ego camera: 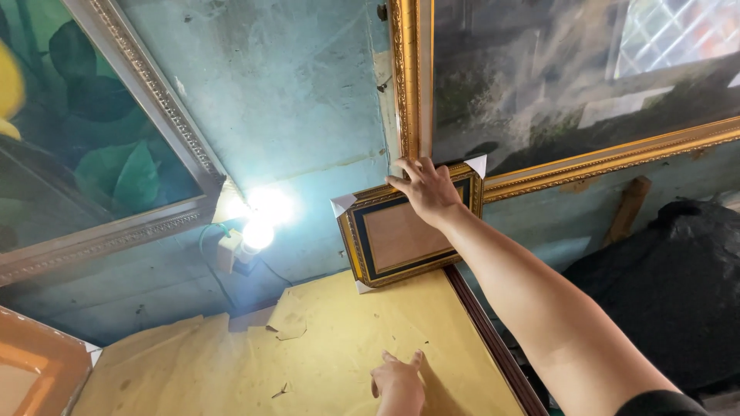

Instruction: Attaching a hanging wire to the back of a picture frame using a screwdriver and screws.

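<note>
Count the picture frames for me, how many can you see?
4: small gold frame under the right hand; big gold frame upper right; silver frame upper left; orange frame bottom left. More may lie outside view.

Worktable (493,339), dark-edged, covered by torn yellow paper (331,347); bore small gold frame (401,235), propped against wall, and left hand (399,385).

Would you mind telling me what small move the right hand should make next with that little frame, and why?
Probably close the right hand around the top edge of the small gold frame. The fingers lie flat and open on it, and it leans upright against the wall, while the left hand rests on the yellow table.
</note>
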